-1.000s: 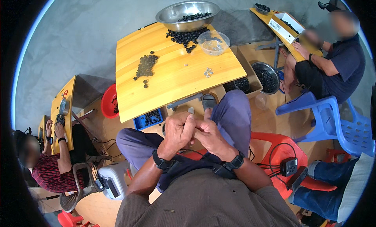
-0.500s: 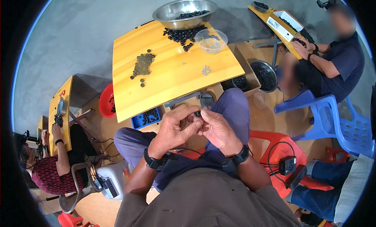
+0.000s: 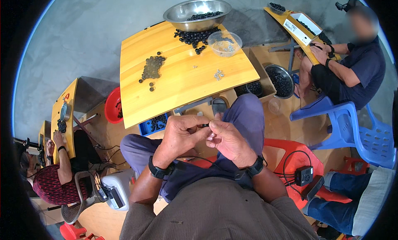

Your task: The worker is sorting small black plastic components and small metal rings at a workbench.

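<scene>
Over my lap, just off the near edge of the yellow table (image 3: 186,84), my two hands meet at the fingertips. Between them is a small black round part (image 3: 205,125), mostly covered by the fingers. Thumb and forefinger of my left hand (image 3: 180,136) pinch it from one side. My right hand (image 3: 232,142) closes on its other side, thumb on top and fingers curled below. On the table lie a small pile of silvery bits (image 3: 218,74), a cluster of dark round parts (image 3: 152,68) and a heap of black round parts (image 3: 192,38).
A steel basin (image 3: 176,21) and a clear plastic bowl (image 3: 226,51) stand at the table's far side. Below are a blue tray (image 3: 144,129), a red basin (image 3: 111,105) and another metal basin (image 3: 269,69). People work at side tables; a blue chair (image 3: 346,124) stands right.
My fingers have shifted around the black part, and less of it shows. My left forefinger reaches further over it. The co-worker at the right has moved their hands slightly.
</scene>
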A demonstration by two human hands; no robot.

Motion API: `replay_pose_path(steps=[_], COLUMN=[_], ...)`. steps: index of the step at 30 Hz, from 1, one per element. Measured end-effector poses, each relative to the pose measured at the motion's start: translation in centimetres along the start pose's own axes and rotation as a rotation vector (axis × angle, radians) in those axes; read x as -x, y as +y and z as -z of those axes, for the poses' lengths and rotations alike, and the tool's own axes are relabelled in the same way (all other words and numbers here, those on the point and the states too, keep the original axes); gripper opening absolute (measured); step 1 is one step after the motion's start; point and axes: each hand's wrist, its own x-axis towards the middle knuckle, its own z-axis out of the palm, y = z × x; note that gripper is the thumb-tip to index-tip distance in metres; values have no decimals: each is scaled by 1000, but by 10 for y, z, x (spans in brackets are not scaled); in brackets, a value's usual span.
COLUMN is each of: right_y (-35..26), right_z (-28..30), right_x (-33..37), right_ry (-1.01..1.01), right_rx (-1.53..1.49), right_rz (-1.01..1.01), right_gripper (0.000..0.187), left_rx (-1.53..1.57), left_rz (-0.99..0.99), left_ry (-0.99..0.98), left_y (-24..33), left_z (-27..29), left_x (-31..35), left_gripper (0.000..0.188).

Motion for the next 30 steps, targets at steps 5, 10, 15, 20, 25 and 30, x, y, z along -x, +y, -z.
replay_pose_path(steps=[5,10,15,20,25,30], right_y=[5,4,9,8,12,15], right_z=[9,7,11,11,25,14], right_x=[-1,-1,-2,-3,-7,-10], right_ry=[-57,-69,-5,11,0,40], right_rx=[32,92,239,397,451,440], right_rz=[19,36,102,135,124,102], right_gripper=[25,25,26,33,34,29], left_rx=[69,46,11,-128,-26,-170], left_rz=[83,86,53,53,101,-18], left_ry=[25,53,65,27,-40,153], left_y=[-2,-1,0,-5,-12,-21], left_z=[-2,-1,-2,2,6,-5], left_x=[4,7,7,8,6,7], left_gripper=[17,16,16,16,15,21])
